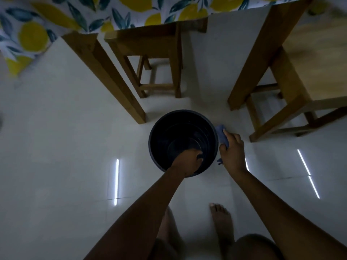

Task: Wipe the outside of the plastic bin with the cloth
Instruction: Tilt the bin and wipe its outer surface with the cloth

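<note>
A round dark plastic bin [169, 126] stands upright on the pale tiled floor, seen from straight above. My left hand [189, 160] grips its near rim, fingers curled inside. My right hand [231, 149] presses a blue cloth [221, 133] flat against the bin's outer right side. Part of the cloth is hidden under my palm, and a corner sticks out below near my wrist. The bin's outer wall is mostly hidden from this angle.
A table with a lemon-print tablecloth [56, 17] stands ahead; its wooden legs [112, 77] flank the bin. One wooden stool [155, 59] sits under the table, another [300, 81] at the right. My bare feet [221, 222] are just behind the bin.
</note>
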Motion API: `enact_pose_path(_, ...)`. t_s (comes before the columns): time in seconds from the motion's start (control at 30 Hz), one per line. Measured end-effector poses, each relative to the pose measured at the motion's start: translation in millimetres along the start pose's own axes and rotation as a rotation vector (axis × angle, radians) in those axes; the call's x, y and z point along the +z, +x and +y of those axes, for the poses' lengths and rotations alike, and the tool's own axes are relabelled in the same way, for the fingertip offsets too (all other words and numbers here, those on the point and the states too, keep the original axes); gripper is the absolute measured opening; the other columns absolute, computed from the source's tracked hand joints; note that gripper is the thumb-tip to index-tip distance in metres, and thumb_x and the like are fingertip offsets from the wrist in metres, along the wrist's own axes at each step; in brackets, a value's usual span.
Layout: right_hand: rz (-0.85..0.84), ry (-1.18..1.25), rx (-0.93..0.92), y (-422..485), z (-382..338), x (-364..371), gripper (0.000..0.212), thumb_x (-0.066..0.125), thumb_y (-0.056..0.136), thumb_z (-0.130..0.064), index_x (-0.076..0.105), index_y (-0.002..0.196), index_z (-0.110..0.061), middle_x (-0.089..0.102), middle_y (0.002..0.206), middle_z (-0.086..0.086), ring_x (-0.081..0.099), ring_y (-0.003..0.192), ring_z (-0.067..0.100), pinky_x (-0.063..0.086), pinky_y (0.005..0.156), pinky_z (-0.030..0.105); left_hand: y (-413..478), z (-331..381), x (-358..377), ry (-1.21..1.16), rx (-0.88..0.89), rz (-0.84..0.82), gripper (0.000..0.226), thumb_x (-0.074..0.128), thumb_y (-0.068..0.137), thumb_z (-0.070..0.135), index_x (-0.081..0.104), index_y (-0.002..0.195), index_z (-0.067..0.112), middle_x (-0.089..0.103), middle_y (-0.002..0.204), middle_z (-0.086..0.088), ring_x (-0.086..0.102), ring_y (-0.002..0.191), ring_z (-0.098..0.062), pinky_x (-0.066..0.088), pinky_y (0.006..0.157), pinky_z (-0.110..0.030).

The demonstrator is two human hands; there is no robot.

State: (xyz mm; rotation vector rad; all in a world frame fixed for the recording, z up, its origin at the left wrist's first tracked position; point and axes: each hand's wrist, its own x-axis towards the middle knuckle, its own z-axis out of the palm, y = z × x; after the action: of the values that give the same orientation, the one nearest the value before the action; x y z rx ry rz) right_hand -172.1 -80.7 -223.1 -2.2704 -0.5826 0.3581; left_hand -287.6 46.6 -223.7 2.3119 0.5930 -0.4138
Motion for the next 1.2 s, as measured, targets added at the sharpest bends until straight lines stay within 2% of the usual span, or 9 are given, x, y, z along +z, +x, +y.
enact_pose_path(0.17, -0.001, 0.085, 0.051, -24.1, 2.1, 8.3, 0.055, 0.049, 0.09, 0.0, 0.042, 0.143, -0.015, 0.049, 0.128, 0.016, 0.05, 0.111, 0.032, 0.045, 0.092, 0.036, -6.2, -8.1, 27.7, 0.036, 0.01, -0.054, 0.036, 0.053, 0.095, 0.028, 0.06, 0.121, 0.005, 0.062, 0.122, -0.017, 0.057, 0.113, -0.032, 0.047, 0.096, -0.037)
enact_pose_path(0.33, 0.004, 0.158, 0.117, -13.1, 4.6, 11.0, 0.054, 0.045, 0.091, -0.004, 0.044, 0.141, -0.024, 0.046, 0.127, 0.009, 0.057, 0.104, 0.031, 0.054, 0.084, 0.05, 0.4, -28.4, 51.9, 0.275, -0.092, -0.241, 0.061, 0.051, 0.094, 0.039, 0.036, 0.144, 0.008, 0.043, 0.146, -0.016, 0.041, 0.132, -0.036, 0.036, 0.109, -0.042)
enact_pose_path(0.43, 0.039, 0.162, 0.091, 7.3, 3.4, 6.3, 0.054, 0.044, 0.091, -0.004, 0.044, 0.141, -0.024, 0.047, 0.125, 0.009, 0.057, 0.104, 0.03, 0.053, 0.086, 0.045, 6.0, -33.5, 52.8, 0.365, -0.099, -0.276, 0.043, 0.05, 0.096, 0.029, 0.051, 0.131, 0.004, 0.055, 0.133, -0.018, 0.051, 0.123, -0.036, 0.042, 0.103, -0.043)
enact_pose_path(0.5, 0.046, 0.144, 0.072, 13.7, 4.7, 5.9, 0.055, 0.044, 0.091, -0.002, 0.042, 0.143, -0.022, 0.047, 0.126, 0.012, 0.055, 0.104, 0.026, 0.05, 0.085, 0.035, 7.4, -35.2, 49.0, 0.381, -0.02, -0.163, 0.029, 0.046, 0.094, 0.017, 0.062, 0.112, 0.002, 0.065, 0.114, -0.018, 0.062, 0.106, -0.033, 0.049, 0.091, -0.038)
enact_pose_path(0.6, 0.059, 0.178, 0.104, 17.5, 9.3, 9.1, 0.055, 0.046, 0.091, -0.004, 0.042, 0.143, -0.023, 0.046, 0.128, 0.011, 0.056, 0.104, 0.028, 0.056, 0.08, 0.047, 23.7, -39.8, 30.3, 0.292, 0.02, -0.026, 0.018, 0.051, 0.08, 0.008, 0.068, 0.076, 0.006, 0.07, 0.068, -0.012, 0.069, 0.06, -0.027, 0.055, 0.054, -0.027)
enact_pose_path(0.7, 0.066, 0.208, 0.14, 22.8, 10.2, 11.5, 0.053, 0.048, 0.092, -0.006, 0.043, 0.142, -0.021, 0.045, 0.131, 0.01, 0.055, 0.11, 0.028, 0.054, 0.087, 0.049, 40.5, -29.7, 0.1, 0.325, 0.031, 0.174, 0.017, 0.051, 0.093, 0.018, 0.061, 0.103, 0.009, 0.073, 0.088, -0.016, 0.071, 0.077, -0.034, 0.059, 0.069, -0.041)
enact_pose_path(0.87, 0.04, 0.253, 0.117, 20.0, 4.8, 22.6, 0.05, 0.048, 0.092, -0.005, 0.045, 0.14, -0.019, 0.045, 0.129, 0.008, 0.052, 0.117, 0.023, 0.045, 0.1, 0.037, 30.0, -39.3, -19.4, -0.015, -0.045, 0.455, 0.032, 0.038, 0.101, 0.036, 0.056, 0.097, 0.01, 0.07, 0.089, -0.012, 0.067, 0.081, -0.028, 0.053, 0.076, -0.038)
enact_pose_path(1.07, 0.006, 0.237, 0.118, 13.4, 14.2, 37.4, 0.046, 0.05, 0.091, -0.008, 0.047, 0.137, -0.014, 0.046, 0.125, 0.009, 0.051, 0.112, 0.019, 0.044, 0.097, 0.032, 14.5, -67.5, -9.8, -0.418, -0.225, 0.419, 0.034, 0.041, 0.1, 0.038, 0.059, 0.093, 0.01, 0.068, 0.084, -0.008, 0.065, 0.078, -0.023, 0.051, 0.072, -0.031)
enact_pose_path(1.2, -0.026, 0.161, 0.096, 5.2, 25.5, 54.1, 0.046, 0.051, 0.091, -0.007, 0.047, 0.136, -0.014, 0.047, 0.119, 0.01, 0.052, 0.104, 0.02, 0.044, 0.092, 0.031, 6.3, -82.8, -3.4, -0.489, -0.301, 0.387, 0.03, 0.037, 0.101, 0.036, 0.057, 0.093, 0.015, 0.064, 0.081, -0.003, 0.061, 0.072, -0.013, 0.042, 0.062, -0.014)
